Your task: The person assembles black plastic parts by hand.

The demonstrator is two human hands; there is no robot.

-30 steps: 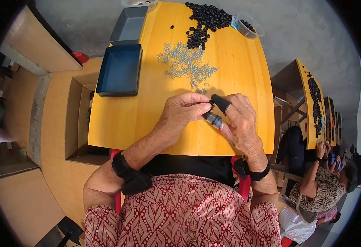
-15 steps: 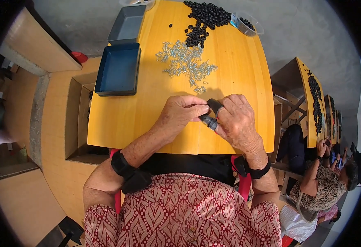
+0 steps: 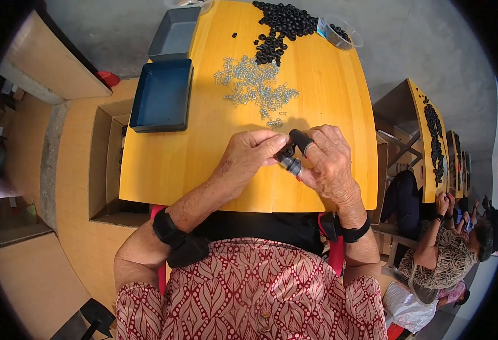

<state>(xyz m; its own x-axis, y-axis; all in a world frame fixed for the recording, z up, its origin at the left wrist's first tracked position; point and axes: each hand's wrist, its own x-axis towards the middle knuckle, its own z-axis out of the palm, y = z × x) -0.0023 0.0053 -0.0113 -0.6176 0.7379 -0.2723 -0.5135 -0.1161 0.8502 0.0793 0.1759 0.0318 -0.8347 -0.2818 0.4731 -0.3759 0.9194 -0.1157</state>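
Over the near middle of the table, my two hands meet at the fingertips. My left hand [image 3: 240, 158] pinches thumb against forefinger; whatever sits between those tips is too small to make out. A black sleeve covers the forefinger of my right hand [image 3: 331, 161], and a grey-and-black wrap covers its thumb. Between that finger and thumb is a small black ring-shaped part [image 3: 288, 151], close against the left fingertips. Just beyond the hands lies a scatter of small silvery metal pieces [image 3: 257, 85]. Behind it is a heap of black ring-shaped parts [image 3: 288, 22].
A dark blue tray [image 3: 135, 102] and a grey tray [image 3: 172, 34] stand along the table's left edge. At the far right corner is a clear tub [image 3: 354, 42] with black parts. Another person [image 3: 442, 243] sits at a table [image 3: 416, 107] on the right.
The right forefinger has lifted slightly away from the thumb, showing more of the black part. My hands remain in nearly the same place.
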